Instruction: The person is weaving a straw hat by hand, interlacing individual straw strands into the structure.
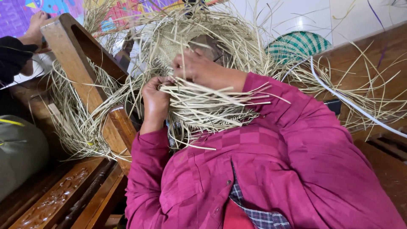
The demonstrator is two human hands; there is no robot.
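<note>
- Left grip is fisted around pale straw strips; right grip seems to pinch them, just beyond.
- From here I see strips running rightward from both, right hand nearer the half-woven basket beyond.

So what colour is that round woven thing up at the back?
The round woven basket is green with white stripes, seen in the head view.

Soft, even daylight, a glare spot on the white tiles; straw strands slightly blurred, edges stretched
</note>
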